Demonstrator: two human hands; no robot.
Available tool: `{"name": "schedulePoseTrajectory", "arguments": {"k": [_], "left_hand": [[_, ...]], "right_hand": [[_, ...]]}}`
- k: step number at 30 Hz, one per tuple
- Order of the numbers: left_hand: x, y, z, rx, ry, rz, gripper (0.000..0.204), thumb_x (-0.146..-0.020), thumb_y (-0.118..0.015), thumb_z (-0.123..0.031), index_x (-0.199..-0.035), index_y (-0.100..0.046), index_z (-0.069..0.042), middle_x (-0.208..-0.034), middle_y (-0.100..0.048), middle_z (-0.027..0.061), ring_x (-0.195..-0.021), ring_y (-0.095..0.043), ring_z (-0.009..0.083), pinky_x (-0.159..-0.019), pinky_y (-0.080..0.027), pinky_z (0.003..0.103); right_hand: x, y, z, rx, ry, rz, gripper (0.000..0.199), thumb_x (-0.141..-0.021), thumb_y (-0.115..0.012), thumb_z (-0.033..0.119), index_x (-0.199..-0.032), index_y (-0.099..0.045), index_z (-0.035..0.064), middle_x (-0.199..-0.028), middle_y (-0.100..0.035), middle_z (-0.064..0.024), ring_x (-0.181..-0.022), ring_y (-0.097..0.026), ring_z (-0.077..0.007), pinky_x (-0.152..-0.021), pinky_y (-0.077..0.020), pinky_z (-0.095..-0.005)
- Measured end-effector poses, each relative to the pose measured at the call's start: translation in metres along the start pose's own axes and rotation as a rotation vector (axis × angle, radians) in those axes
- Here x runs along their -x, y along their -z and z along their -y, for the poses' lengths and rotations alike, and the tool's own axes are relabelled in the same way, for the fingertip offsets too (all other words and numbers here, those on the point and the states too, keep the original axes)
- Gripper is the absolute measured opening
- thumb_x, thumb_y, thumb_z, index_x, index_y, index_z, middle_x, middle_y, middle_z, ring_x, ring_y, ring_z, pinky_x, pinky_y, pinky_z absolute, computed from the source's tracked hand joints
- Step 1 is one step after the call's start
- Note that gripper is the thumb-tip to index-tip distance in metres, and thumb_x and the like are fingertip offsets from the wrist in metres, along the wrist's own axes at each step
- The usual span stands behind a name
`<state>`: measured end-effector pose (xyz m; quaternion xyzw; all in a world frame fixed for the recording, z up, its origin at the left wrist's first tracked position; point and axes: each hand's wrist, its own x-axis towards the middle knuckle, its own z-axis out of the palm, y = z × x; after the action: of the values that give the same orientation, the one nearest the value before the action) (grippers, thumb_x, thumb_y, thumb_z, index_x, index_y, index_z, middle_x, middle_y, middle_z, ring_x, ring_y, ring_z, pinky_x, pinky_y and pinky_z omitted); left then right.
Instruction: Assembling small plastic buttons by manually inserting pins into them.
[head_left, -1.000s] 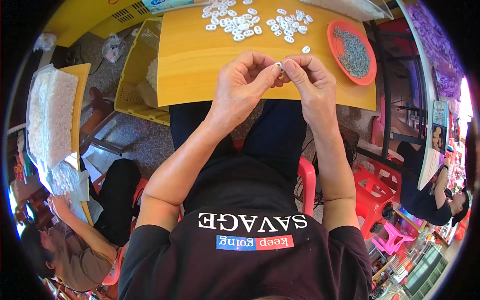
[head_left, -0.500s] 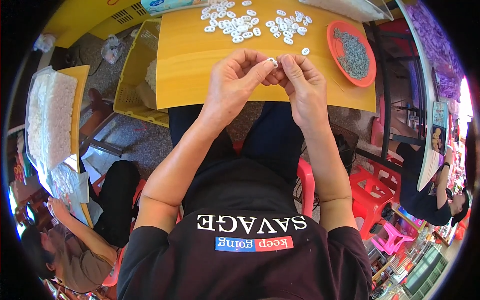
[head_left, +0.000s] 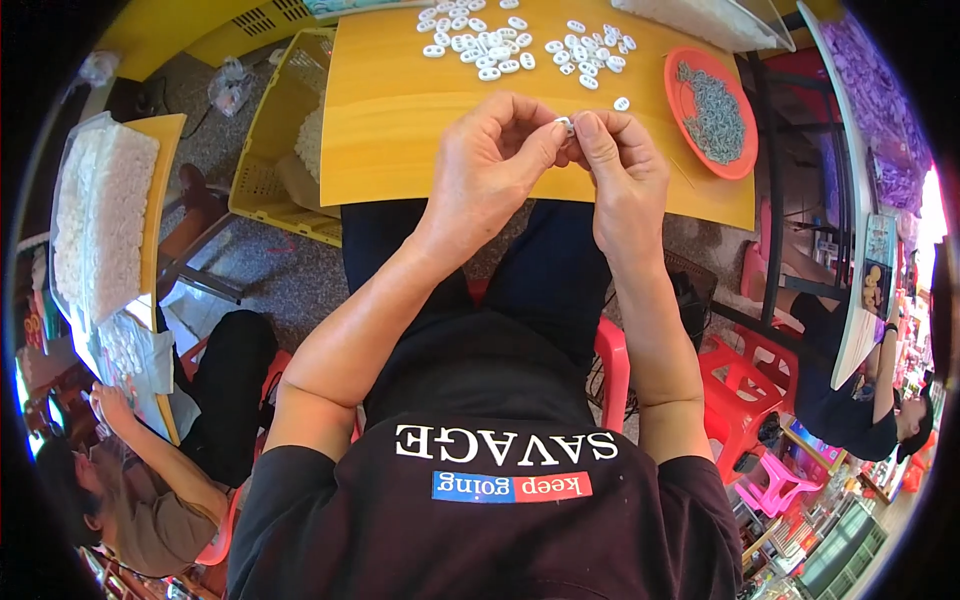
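Note:
My left hand [head_left: 495, 155] and my right hand [head_left: 625, 175] meet over the near part of the yellow table [head_left: 390, 150]. Pinched between their thumbs and fingers is a small white plastic piece [head_left: 567, 125], mostly hidden by the fingertips. Beyond my hands lie two loose groups of white oval pieces with holes, a larger left group [head_left: 490, 45] and a smaller right group [head_left: 590, 50]. One single white oval piece [head_left: 621, 103] rests just past my right hand. To the right is a red-orange plate [head_left: 680, 105] heaped with small grey metal parts [head_left: 715, 120].
Left of the table stands a yellow crate [head_left: 250, 170]. A clear tub of white pieces [head_left: 105, 215] sits on another table, where a co-worker [head_left: 160, 500] works. At the far right edge is another clear container [head_left: 700, 22]. Red stools [head_left: 735, 385] and a second person [head_left: 850, 400] are on the right.
Both hands, still pinching the white piece, appear slightly farther right in view. The table and things on it have shifted a little too, as the view moved.

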<state>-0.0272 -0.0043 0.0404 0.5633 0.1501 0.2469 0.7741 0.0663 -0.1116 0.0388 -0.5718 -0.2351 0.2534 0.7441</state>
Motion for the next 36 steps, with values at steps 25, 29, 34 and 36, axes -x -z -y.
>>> {"name": "schedulePoseTrajectory", "arguments": {"k": [25,29,34,36], "left_hand": [[-0.019,0.023,0.014,0.021,0.117,0.049,0.016,-0.093,-0.063,-0.012,-0.097,-0.061,0.003,-0.084,-0.069,0.0095,-0.077,-0.066,0.0144,-0.072,-0.053,0.026],[-0.018,0.024,0.011,0.064,0.143,0.07,0.017,-0.093,-0.063,-0.012,-0.097,-0.061,0.004,-0.084,-0.069,0.0101,-0.077,-0.067,0.0146,-0.071,-0.054,0.026],[-0.015,0.022,0.008,0.036,0.141,0.085,0.016,-0.093,-0.063,-0.011,-0.097,-0.061,0.004,-0.083,-0.069,0.0103,-0.075,-0.067,0.0143,-0.07,-0.054,0.026],[-0.015,0.021,0.008,0.019,0.119,0.084,0.016,-0.093,-0.063,-0.01,-0.097,-0.061,0.004,-0.083,-0.069,0.0103,-0.075,-0.067,0.0141,-0.07,-0.054,0.025]], "right_hand": [[-0.015,0.006,-0.004,0.122,-0.082,0.082,0.018,-0.094,-0.062,0.011,-0.101,-0.064,-0.0051,-0.088,-0.068,-0.007,-0.079,-0.065,-0.0119,-0.074,-0.0549,-0.0252],[-0.013,0.006,-0.001,0.207,-0.026,0.112,0.018,-0.094,-0.063,0.011,-0.102,-0.064,-0.0054,-0.09,-0.068,-0.0067,-0.08,-0.065,-0.0114,-0.074,-0.0546,-0.0247],[-0.012,0.007,-0.006,0.523,0.241,0.057,0.009,-0.09,-0.065,0.005,-0.093,-0.065,-0.003,-0.084,-0.067,-0.0069,-0.073,-0.066,-0.0112,-0.064,-0.0522,-0.0239],[-0.012,0.006,-0.007,0.545,0.282,0.039,0.008,-0.09,-0.065,0.005,-0.091,-0.064,-0.003,-0.083,-0.067,-0.007,-0.071,-0.066,-0.0115,-0.062,-0.0516,-0.0241]]}}
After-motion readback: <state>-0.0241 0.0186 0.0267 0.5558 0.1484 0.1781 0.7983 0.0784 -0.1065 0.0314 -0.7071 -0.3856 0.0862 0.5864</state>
